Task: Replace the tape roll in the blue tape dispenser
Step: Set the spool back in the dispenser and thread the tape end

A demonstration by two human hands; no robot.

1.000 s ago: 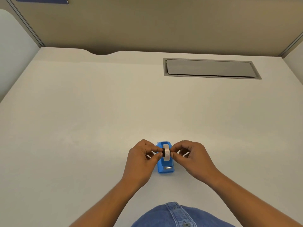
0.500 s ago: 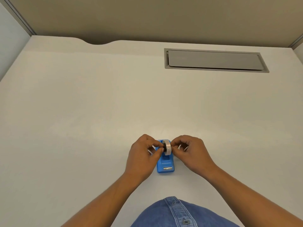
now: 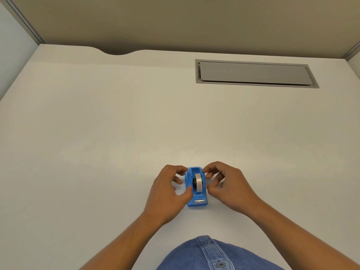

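The blue tape dispenser (image 3: 196,189) stood on the white desk (image 3: 97,133) just in front of the person, its cutter end pointed back toward their denim shirt (image 3: 214,254), which I took to be so the tape could later be drawn toward them. The tape roll (image 3: 198,182) sat upright on edge in the dispenser's cradle, a dark hub (image 3: 194,182) showing on its left face.

The left hand (image 3: 167,193) lay against the dispenser's left wall, thumb at the blue rim and fingers loosely curled; it looked like a brace to keep the light body from skidding. The right hand (image 3: 228,187) hovered at the right wall with its fingers parted and nothing between them, the tips very near the plastic. Neither hand was gripping the roll. From where I stood I could not be sure whether the right fingertips actually touched the dispenser or only came close.

Flanking it from both sides made sense to me: each hand stood ready to press on a hub end if the axle had not dropped fully into its slots. Far off near the back edge, the grey cable hatch (image 3: 253,73) lay closed.
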